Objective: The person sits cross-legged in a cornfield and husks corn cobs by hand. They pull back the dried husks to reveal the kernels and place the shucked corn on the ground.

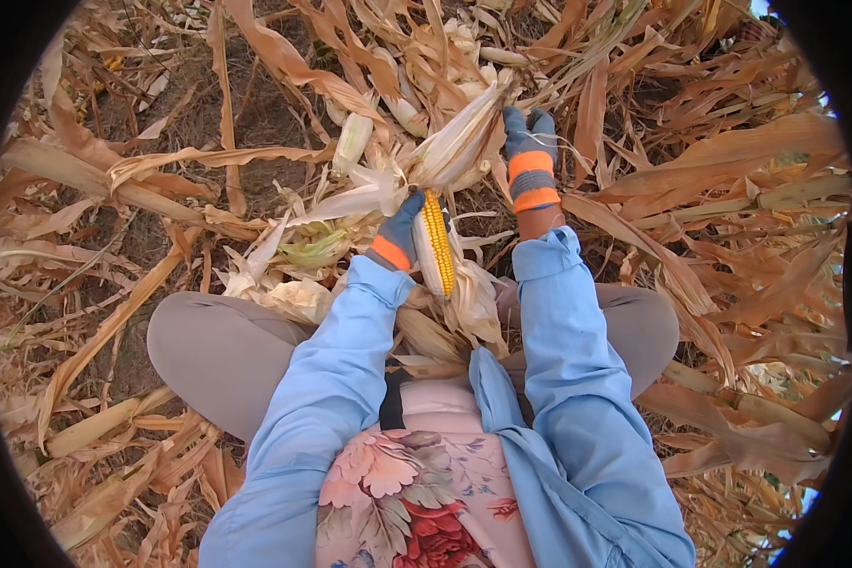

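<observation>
My left hand (402, 231), in a grey glove with an orange cuff, grips an ear of yellow corn (437, 245) near its stem end, the tip pointing towards me. Part of its kernels are bare; pale husk (432, 263) still lies along the left side. More husk leaves (461, 138) fan out beyond the ear. My right hand (530, 135), gloved the same way, is up and to the right, beside the outer end of those leaves. Its fingers are bent, and whether they hold a leaf I cannot tell. Loose husks (298, 302) lie beneath the ear.
Several ears in husk (403, 110) lie beyond my hands. Dry corn stalks (135, 192) and brown leaves (738, 156) cover the ground around me. My bent knees (216, 355) are on both sides.
</observation>
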`<state>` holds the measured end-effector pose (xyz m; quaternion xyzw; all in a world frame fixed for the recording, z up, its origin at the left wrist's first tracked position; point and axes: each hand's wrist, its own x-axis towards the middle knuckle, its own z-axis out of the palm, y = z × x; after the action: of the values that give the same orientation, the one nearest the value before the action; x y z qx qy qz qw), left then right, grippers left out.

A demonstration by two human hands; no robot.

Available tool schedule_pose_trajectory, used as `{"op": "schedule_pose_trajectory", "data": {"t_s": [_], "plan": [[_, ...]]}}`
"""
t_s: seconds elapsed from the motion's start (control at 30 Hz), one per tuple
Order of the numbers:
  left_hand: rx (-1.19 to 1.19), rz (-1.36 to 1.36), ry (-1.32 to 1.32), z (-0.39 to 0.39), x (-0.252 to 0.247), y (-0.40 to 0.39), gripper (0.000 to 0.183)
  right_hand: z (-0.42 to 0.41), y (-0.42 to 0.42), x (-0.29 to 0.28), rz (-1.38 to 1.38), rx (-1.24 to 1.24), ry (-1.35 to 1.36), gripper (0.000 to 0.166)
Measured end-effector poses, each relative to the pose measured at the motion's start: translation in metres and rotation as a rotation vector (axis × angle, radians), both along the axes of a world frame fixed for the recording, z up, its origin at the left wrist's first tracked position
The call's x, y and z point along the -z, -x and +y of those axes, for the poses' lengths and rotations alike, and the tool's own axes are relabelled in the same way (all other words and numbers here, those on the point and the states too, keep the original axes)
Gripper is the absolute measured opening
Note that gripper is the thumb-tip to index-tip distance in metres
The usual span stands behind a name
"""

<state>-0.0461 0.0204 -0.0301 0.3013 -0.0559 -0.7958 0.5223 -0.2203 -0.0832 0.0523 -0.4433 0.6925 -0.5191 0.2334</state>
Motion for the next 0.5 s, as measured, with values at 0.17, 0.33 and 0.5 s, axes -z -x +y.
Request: {"op": "schedule_pose_trajectory", "data": {"t_s": [0.17,0.33,0.5], "plan": [[-0.167,0.231,-0.043,-0.018,0.007,-0.007,0.037,0.094,-0.048,0.036,0.023,-0.427,-0.289,0.056],[-0.166,-0.015,-0.071,-0.019,-0.001,-0.012,0.037,0.112,-0.062,0.051,0.218,-0.755,-0.227,0.064],[-0.016,0.207,0.102,-0.031,-0.003,-0.058,0.036,0.12,-0.065,0.034,-0.006,-0.856,-0.326,0.067]]}}
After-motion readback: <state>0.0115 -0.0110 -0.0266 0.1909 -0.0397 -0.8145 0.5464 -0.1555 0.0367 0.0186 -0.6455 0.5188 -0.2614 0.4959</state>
